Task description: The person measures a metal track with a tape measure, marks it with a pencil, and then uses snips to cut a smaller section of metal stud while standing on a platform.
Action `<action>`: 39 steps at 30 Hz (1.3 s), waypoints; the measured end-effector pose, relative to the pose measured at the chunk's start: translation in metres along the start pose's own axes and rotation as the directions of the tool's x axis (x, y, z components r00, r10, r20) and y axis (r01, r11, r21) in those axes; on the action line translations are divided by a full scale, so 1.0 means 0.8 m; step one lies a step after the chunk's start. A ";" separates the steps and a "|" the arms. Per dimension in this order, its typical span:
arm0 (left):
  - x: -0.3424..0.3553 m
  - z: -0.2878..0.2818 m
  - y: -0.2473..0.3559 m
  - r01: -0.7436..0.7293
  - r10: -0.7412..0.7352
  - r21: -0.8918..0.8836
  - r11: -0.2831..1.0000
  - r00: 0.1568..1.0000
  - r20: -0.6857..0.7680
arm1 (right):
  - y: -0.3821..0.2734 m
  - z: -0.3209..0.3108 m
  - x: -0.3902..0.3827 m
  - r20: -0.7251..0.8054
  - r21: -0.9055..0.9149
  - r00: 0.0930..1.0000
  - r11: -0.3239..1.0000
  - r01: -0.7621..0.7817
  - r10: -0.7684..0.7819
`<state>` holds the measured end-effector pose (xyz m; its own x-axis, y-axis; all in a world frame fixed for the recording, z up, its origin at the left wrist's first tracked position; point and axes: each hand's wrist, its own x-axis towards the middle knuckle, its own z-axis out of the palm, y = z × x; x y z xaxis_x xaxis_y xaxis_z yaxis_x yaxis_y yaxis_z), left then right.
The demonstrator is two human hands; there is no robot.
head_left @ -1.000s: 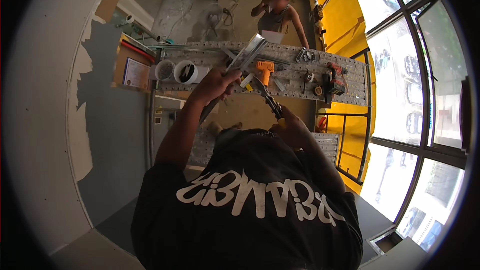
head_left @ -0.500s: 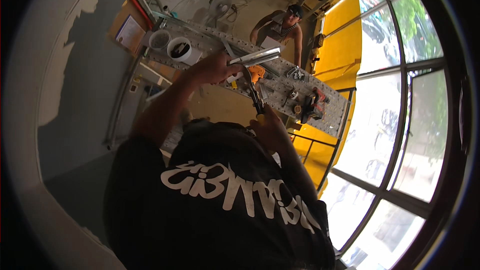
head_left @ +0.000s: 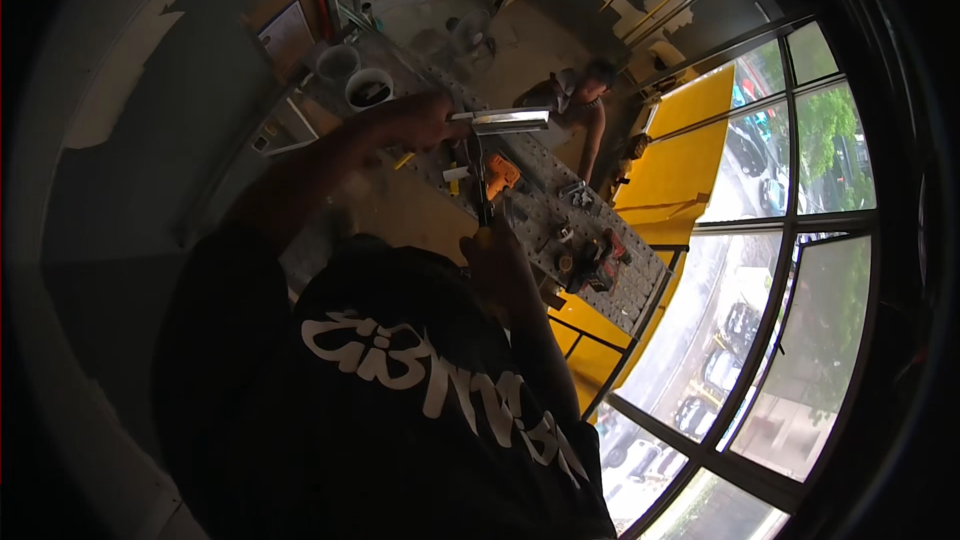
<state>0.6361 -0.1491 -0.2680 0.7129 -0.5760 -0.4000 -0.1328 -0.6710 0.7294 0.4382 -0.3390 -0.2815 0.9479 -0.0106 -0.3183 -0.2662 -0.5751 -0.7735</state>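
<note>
A shiny metal channel is held at its left end in my left hand, whose fingers are closed round it above the workbench. My right hand is wrapped round the yellow handles of dark tin snips. The snips point up and away from me, with their head just under the channel. Whether the jaws touch the metal is too dark to see. Behind the snips, an orange power tool lies on the perforated metal workbench.
Farther right on the bench are a red and black cordless drill and small metal parts. Two buckets, one white, one grey, stand at its left end. A person leans at the far side. Large windows line the right.
The view has shifted and darkened. The channel now lies more level, still in my left hand, and the snips stand more upright. The person opposite has turned the head and lowered an arm toward the bench.
</note>
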 end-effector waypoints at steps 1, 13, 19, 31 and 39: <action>-0.002 -0.008 0.004 0.005 -0.005 0.025 1.000 1.000 -0.011 | -0.011 -0.003 0.000 0.018 -0.002 0.999 0.999 -0.043 0.043; -0.012 -0.026 0.009 -0.023 0.029 0.102 0.995 0.998 -0.053 | -0.004 0.030 0.016 -0.065 0.128 0.998 0.992 0.020 -0.012; -0.005 -0.013 -0.011 -0.011 0.017 0.105 0.994 0.998 -0.065 | -0.020 0.027 0.011 -0.028 0.088 0.997 0.994 -0.063 0.066; 0.013 0.016 0.005 -0.242 0.288 0.304 0.921 0.951 -0.115 | 0.051 0.024 0.025 -0.169 -0.134 0.985 0.991 0.018 -0.041; 0.015 0.068 -0.002 -0.041 0.038 0.108 0.993 0.999 0.030 | 0.146 0.063 0.025 -0.124 0.049 0.987 0.995 -0.092 0.097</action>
<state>0.6074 -0.1804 -0.3047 0.6865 -0.6149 -0.3882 -0.2354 -0.6930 0.6814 0.4174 -0.3654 -0.4056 0.9318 -0.1681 -0.3216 -0.3605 -0.5312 -0.7668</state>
